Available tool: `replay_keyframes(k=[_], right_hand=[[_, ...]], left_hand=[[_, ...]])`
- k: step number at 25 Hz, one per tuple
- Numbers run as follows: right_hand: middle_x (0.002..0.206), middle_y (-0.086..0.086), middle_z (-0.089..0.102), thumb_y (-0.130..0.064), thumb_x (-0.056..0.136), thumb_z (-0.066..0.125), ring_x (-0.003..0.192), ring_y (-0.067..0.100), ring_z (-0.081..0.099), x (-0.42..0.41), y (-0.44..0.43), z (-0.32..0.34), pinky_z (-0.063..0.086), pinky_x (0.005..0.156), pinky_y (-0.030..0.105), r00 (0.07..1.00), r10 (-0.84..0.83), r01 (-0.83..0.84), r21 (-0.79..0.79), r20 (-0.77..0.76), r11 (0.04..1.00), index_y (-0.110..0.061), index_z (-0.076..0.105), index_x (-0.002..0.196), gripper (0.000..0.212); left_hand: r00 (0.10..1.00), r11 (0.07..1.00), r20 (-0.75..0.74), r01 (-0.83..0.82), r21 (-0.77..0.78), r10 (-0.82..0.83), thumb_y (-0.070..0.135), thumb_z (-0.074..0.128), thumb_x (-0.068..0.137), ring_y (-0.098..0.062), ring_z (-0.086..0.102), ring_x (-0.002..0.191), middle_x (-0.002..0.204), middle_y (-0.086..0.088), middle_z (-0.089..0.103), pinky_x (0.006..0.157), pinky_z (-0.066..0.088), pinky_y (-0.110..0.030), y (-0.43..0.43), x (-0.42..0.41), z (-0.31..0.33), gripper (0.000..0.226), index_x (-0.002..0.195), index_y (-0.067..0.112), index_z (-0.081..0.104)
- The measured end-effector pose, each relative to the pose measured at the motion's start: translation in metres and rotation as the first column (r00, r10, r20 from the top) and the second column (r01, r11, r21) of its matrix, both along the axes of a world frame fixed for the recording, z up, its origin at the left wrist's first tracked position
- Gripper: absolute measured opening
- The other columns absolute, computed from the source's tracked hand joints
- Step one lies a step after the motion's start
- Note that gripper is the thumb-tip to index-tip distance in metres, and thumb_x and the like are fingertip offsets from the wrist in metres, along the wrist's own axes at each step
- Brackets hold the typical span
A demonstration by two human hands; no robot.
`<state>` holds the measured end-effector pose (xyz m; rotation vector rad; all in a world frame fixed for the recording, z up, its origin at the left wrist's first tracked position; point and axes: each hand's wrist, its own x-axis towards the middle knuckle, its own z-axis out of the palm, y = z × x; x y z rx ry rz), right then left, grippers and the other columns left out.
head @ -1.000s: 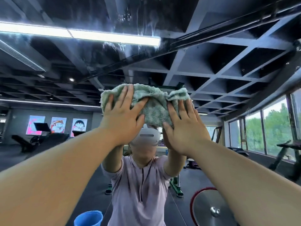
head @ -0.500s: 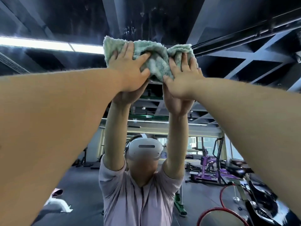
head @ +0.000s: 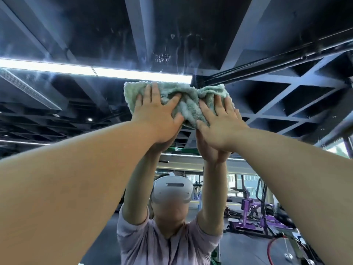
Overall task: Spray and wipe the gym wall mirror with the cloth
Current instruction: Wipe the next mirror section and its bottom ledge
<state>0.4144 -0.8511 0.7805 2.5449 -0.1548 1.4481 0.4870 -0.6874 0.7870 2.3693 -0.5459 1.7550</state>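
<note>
The wall mirror (head: 177,44) fills the whole view and reflects the dark gym ceiling and my own figure. A bunched pale green cloth (head: 188,104) lies flat against the glass high up. My left hand (head: 155,117) presses its left part with straight, spread fingers. My right hand (head: 221,125) presses the right part the same way. Both arms are stretched upward. Wet streaks and droplets show on the glass above the cloth. No spray bottle is in view.
The mirror shows purple gym machines (head: 256,211) at the lower right, a red ring (head: 275,249) on the floor there, and a long ceiling light strip (head: 95,70) reflected just above the cloth.
Both hands pushed the cloth up the mirror, then brought it a little lower. My view tilted upward from the gym floor toward the ceiling reflection.
</note>
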Motion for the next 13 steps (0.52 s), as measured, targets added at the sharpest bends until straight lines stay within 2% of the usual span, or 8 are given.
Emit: replay_keyframes(k=[2, 5, 9, 13], right_hand=[[0.161, 0.005, -0.019, -0.051, 0.1, 0.02, 0.145, 0.027, -0.024, 0.0, 0.0, 0.013, -0.009, 0.119, 0.044, 1.0, 0.012, -0.012, 0.0, 0.005, 1.0, -0.041, -0.009, 0.152, 0.06], [0.161, 0.003, -0.019, -0.051, 0.101, 0.021, 0.146, 0.025, -0.024, 0.003, 0.005, 0.032, -0.01, 0.118, 0.043, 1.0, 0.028, -0.028, 0.011, 0.008, 1.0, -0.04, -0.006, 0.152, 0.059], [0.162, 0.0, -0.012, -0.044, 0.102, 0.022, 0.147, 0.02, -0.018, 0.002, -0.014, 0.042, -0.005, 0.118, 0.04, 0.995, 0.092, -0.09, -0.051, 0.046, 0.995, -0.029, -0.002, 0.155, 0.06], [0.163, 0.003, -0.01, -0.039, 0.103, 0.024, 0.148, 0.02, -0.016, -0.008, -0.036, 0.032, -0.001, 0.12, 0.04, 0.997, 0.073, -0.071, -0.054, 0.039, 0.996, -0.023, 0.001, 0.155, 0.059]], left_hand=[[1.0, 1.0, 0.008, -0.007, -0.025, 0.007, 0.06, 0.017, 0.094, -0.036, -0.012, 0.147, 0.159, -0.021, -0.015, 0.117, -0.004, -0.051, -0.004, 0.002, 0.015, 0.061, 0.151, 0.043, 0.003], [0.997, 1.0, 0.069, 0.026, -0.013, -0.025, 0.059, 0.021, 0.094, -0.029, -0.008, 0.149, 0.161, -0.013, -0.008, 0.118, 0.0, -0.05, -0.003, 0.001, 0.048, 0.061, 0.151, 0.044, 0.009], [0.977, 0.979, 0.111, 0.172, 0.109, -0.184, 0.039, 0.027, 0.099, -0.02, 0.001, 0.149, 0.163, -0.003, 0.001, 0.121, 0.007, -0.043, -0.044, -0.013, 0.067, 0.056, 0.153, 0.028, 0.02], [0.939, 0.937, 0.14, 0.284, 0.202, -0.314, 0.026, 0.03, 0.098, -0.022, 0.018, 0.147, 0.161, -0.004, 0.017, 0.119, 0.017, -0.04, -0.05, -0.019, 0.054, 0.048, 0.145, 0.019, 0.036]])
